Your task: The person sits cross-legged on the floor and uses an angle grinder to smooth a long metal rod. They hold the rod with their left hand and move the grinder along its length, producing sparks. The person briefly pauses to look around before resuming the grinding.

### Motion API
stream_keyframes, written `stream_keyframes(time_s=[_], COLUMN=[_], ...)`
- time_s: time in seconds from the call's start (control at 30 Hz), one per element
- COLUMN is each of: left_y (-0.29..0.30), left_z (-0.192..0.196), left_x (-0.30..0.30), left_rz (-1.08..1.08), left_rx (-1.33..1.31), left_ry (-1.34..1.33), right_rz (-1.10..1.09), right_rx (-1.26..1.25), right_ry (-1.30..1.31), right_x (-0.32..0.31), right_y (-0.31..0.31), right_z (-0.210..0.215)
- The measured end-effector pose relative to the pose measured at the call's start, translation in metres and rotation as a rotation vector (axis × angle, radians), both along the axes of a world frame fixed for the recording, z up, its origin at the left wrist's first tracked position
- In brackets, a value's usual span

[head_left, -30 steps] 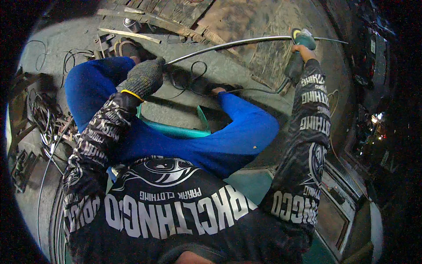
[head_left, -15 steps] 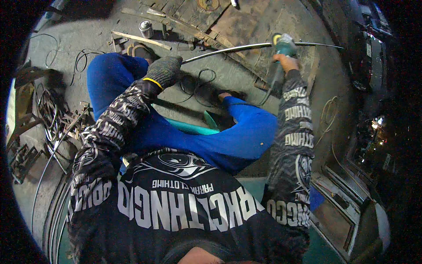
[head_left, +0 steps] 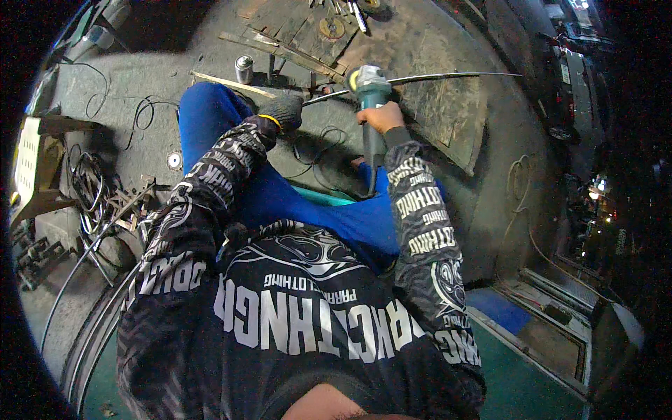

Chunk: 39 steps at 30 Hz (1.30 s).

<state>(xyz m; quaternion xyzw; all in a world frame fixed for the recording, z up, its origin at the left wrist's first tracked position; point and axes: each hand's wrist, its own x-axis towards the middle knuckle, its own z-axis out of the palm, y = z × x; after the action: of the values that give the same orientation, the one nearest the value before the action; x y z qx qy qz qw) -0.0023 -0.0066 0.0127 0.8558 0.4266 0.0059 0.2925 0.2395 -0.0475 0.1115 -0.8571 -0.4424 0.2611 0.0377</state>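
Note:
A long thin metal rod (head_left: 455, 75) runs across in front of me, bending slightly toward the right. My left hand (head_left: 283, 112), in a grey knit glove with a yellow cuff, is closed around its left part. Bare, my right hand (head_left: 382, 117) grips the body of a green angle grinder (head_left: 369, 87). The grinder's head and yellowish disc lie over the rod, a short way right of my glove. Whether the disc touches the rod is hard to make out. A dark cord trails from the grinder toward my blue trousers (head_left: 266, 189).
A spray can (head_left: 243, 70) stands beyond my left knee beside a wooden strip (head_left: 231, 84). Worn boards (head_left: 448, 126) lie under and beyond the rod. Tangled cables (head_left: 87, 189) and metal scraps are at left; a round disc (head_left: 332, 28) lies far ahead. A loose cord (head_left: 518, 182) curls at right.
My right hand has brought the grinder left along the rod, closer to my gloved left hand. The view has shifted a little. Both grips stay the same.

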Motion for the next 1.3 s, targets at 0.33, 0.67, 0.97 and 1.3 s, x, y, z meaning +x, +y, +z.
stream_keyframes(time_s=[0.33, 0.67, 0.97, 1.3], left_y=[0.007, 0.017, 0.011, 0.014], left_z=[-0.01, -0.016, -0.003, -0.006], left_x=[0.003, 0.004, 0.006, 0.013], left_rz=[0.06, 0.041, 0.013, 0.064], left_rx=[-0.022, -0.085, -0.004, 0.037], left_ry=[-0.016, -0.044, 0.045, -0.017], right_rz=[0.088, 0.059, -0.015, -0.002], right_rx=[-0.067, -0.04, -0.12, -0.132], right_ry=[0.053, -0.004, -0.077, -0.228], right_x=[-0.057, -0.033, 0.051, 0.163], right_y=[-0.015, -0.007, 0.018, 0.081], right_z=[0.001, 0.003, 0.016, 0.004])
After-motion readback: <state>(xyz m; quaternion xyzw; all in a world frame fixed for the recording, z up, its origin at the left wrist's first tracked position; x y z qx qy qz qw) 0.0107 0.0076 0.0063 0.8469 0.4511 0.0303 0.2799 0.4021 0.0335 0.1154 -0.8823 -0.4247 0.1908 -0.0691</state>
